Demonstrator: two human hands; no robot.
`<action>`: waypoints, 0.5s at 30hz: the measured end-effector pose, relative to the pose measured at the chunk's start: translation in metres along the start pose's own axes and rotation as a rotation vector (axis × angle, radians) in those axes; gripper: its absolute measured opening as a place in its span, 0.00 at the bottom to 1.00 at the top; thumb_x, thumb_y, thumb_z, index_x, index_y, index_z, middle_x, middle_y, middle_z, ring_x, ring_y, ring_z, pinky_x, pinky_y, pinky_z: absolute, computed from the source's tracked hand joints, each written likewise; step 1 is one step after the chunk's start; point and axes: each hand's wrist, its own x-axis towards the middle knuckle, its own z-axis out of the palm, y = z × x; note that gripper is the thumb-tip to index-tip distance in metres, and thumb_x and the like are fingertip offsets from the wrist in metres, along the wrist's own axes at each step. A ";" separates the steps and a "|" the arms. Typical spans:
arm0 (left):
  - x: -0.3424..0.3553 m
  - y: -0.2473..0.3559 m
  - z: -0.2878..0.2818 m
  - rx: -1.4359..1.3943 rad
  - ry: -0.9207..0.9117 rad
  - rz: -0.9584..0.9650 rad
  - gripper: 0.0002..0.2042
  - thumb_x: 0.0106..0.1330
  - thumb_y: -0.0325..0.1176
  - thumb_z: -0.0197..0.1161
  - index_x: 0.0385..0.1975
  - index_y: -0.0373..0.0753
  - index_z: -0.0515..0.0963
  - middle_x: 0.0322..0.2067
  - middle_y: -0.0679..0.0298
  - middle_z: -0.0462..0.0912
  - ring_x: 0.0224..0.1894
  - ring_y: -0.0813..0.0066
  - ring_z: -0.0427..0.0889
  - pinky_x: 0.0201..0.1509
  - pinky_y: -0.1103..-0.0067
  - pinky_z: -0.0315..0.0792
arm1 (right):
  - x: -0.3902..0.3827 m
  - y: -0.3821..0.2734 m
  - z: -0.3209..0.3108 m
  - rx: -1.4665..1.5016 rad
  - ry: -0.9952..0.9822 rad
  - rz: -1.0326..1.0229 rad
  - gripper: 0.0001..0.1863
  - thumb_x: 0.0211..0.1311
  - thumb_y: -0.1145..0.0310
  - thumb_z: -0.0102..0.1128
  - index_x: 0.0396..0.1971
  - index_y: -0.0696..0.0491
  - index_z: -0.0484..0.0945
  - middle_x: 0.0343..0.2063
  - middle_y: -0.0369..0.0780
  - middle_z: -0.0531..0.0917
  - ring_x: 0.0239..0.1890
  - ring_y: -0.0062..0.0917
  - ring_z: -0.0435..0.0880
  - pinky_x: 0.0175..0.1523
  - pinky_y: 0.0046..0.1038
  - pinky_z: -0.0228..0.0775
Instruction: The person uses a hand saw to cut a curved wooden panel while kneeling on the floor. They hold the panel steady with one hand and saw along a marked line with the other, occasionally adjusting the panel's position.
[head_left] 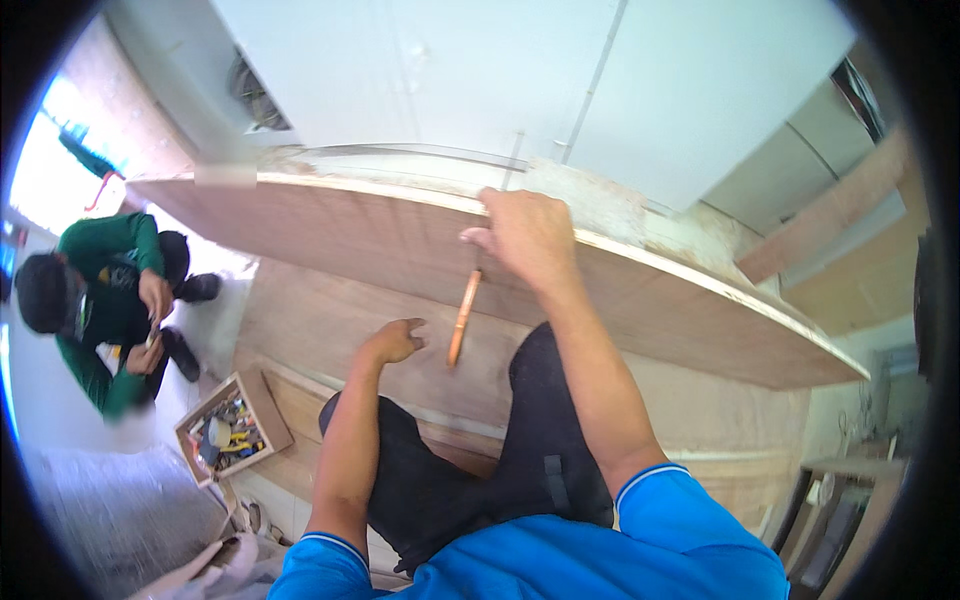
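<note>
Two hands in the head view, doing different jobs. Right hand [525, 235] grasps the upright board [360, 235] by its top edge, fingers over the rim, thumb on the near face. Left hand [395, 342] is empty, fingers loosely spread, below and left of the right one, over the flat wooden panel [300, 310]. Orange-handled tool [463, 320] is just right of the left hand, apart from its fingertips, and below the right hand, thin dark end toward the board; can't tell if it leans, hangs or is stuck there. Type unclear too. Far left of the left hand: co-worker [105, 245] in green, crouched; nearer, a wooden toolbox [275, 405]. Risks, my judgement: board held by one hand at one spot, so it could tip or swing if that grip slackens or the far end gets bumped. Tool could drop or slide if the board shifts. Right fingers could get pinched behind the edge if the board tips away.
</note>
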 end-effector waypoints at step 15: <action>-0.001 0.004 0.025 0.036 0.073 0.142 0.33 0.69 0.46 0.69 0.72 0.36 0.74 0.66 0.45 0.81 0.68 0.46 0.79 0.72 0.62 0.73 | 0.002 -0.016 -0.002 -0.121 0.026 0.001 0.28 0.55 0.41 0.78 0.38 0.51 0.84 0.27 0.40 0.89 0.38 0.42 0.89 0.41 0.45 0.76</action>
